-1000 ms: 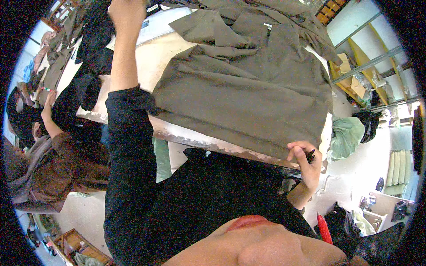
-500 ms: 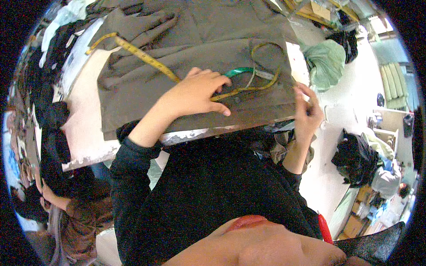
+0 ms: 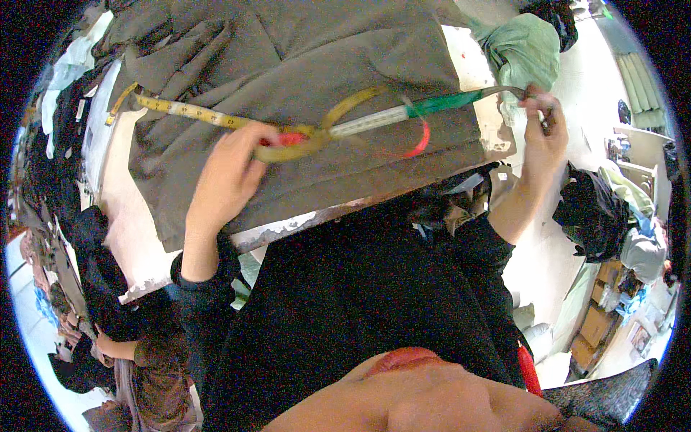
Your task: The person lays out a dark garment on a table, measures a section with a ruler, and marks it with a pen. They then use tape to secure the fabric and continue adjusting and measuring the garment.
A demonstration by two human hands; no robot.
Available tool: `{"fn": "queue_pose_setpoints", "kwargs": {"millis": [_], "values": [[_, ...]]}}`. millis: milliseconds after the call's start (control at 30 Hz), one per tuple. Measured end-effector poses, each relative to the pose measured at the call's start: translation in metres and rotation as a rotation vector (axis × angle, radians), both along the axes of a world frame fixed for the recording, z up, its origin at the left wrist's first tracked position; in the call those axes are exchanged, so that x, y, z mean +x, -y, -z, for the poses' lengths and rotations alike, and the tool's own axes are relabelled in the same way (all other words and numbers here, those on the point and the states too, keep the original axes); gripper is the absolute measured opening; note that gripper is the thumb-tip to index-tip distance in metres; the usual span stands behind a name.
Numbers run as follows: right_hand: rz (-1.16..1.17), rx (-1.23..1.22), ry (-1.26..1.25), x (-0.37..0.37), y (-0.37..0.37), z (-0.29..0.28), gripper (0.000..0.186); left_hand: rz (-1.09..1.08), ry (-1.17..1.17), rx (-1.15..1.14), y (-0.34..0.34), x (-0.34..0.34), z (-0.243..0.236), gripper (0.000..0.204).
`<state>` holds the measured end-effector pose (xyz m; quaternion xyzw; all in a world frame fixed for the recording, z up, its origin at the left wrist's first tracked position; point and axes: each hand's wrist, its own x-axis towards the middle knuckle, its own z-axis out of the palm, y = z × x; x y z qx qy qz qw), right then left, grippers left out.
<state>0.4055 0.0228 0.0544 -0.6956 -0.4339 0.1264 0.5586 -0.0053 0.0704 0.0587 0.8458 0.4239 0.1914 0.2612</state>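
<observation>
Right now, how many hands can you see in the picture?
3. The left hand presses the tape measure onto the grey cloth. The right hand pulls the tape's end past the table's right edge. A co-worker's hand shows at lower left; others may be hidden.

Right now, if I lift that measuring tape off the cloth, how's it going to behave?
The measuring tape loops and curls across the grey-brown garment, so it is probably floppy and light. Stretched between left hand and right hand, it would likely sag and slide once released.
</observation>
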Motion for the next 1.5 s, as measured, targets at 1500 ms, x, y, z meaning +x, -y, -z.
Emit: {"fn": "queue_pose_setpoints", "kwargs": {"millis": [1500], "values": [[-0.488, -0.234, 0.709, -0.008, 0.045, 0.031, 0.038, -0.014, -0.069, 0.123, 0.045, 0.033, 0.034, 0.039]]}}
